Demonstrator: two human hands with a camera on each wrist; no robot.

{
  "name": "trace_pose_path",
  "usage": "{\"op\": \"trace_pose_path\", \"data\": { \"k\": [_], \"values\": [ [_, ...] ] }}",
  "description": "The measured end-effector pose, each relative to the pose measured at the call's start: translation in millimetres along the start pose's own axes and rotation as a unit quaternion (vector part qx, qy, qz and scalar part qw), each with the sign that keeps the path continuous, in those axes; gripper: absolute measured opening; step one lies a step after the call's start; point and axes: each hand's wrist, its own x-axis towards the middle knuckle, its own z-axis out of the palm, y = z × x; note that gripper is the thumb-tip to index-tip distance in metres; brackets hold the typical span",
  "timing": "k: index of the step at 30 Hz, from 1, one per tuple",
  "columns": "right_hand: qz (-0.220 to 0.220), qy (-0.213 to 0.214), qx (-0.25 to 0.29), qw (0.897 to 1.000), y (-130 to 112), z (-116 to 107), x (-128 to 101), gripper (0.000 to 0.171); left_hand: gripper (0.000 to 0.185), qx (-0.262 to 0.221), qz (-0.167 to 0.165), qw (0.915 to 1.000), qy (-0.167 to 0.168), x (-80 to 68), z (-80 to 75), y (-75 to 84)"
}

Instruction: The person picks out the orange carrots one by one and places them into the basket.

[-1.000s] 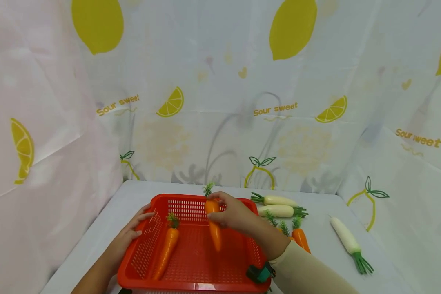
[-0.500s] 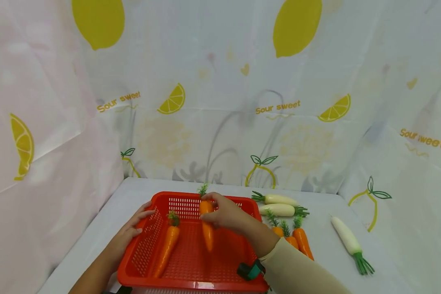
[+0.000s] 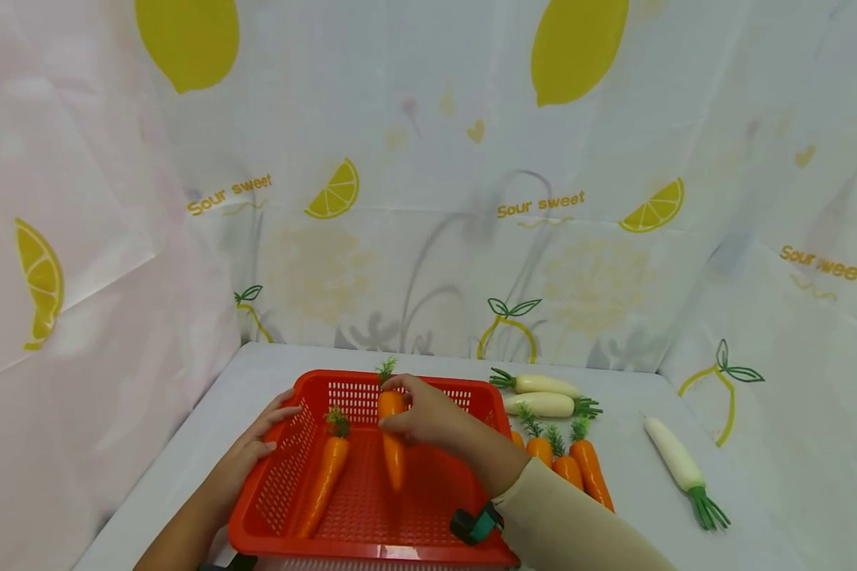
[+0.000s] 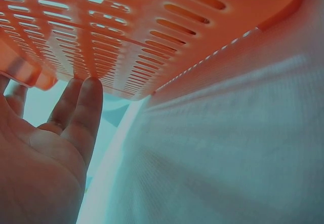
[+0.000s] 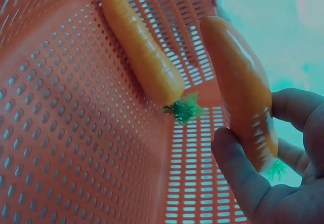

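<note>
My right hand [image 3: 428,412] pinches an orange carrot [image 3: 394,460] with a green leafy top, above the floor of a red perforated basket [image 3: 371,550]. The carrot hangs tip down, with fingers and thumb on its thick upper part. In the right wrist view, the thumb [image 5: 235,165] presses one side of the held carrot [image 5: 240,77]. Another carrot [image 3: 324,484] lies along the basket's left side, its leaves toward the back. My left hand [image 3: 246,456] rests at the basket's left rim. Its fingers [image 4: 87,112] look fairly straight and touch the basket wall [image 4: 121,57] from outside.
Right of the basket lie several carrots [image 3: 591,472], partly hidden by the right forearm. Two white radishes [image 3: 543,404] lie behind them, and another radish [image 3: 674,454] lies farther right. A lemon-print cloth [image 3: 414,262] surrounds the white table [image 3: 271,361].
My right hand has moved left inside the basket area with the carrot, toward the carrot lying there. More of the carrots at the right now shows. The left hand stays at the rim.
</note>
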Motion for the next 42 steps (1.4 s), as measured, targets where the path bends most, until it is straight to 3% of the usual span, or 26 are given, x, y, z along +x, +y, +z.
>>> {"op": "trace_pose_path", "data": {
  "k": [7,27,42],
  "values": [
    [0.007,0.009,-0.028,1.0,0.9,7.2,4.4,0.055,0.057,0.002,0.009,0.9999,-0.007,2.3,0.9,-1.1],
    [0.031,-0.027,-0.055,0.998,6.4,30.0,19.0,0.05,0.057,-0.008,0.005,0.9999,-0.008,-1.3,-1.6,-1.0],
    [0.029,-0.046,-0.128,0.99,11.4,45.3,26.3,0.049,0.057,0.006,0.002,1.0,-0.004,-1.2,-1.1,0.2]
  ]
}}
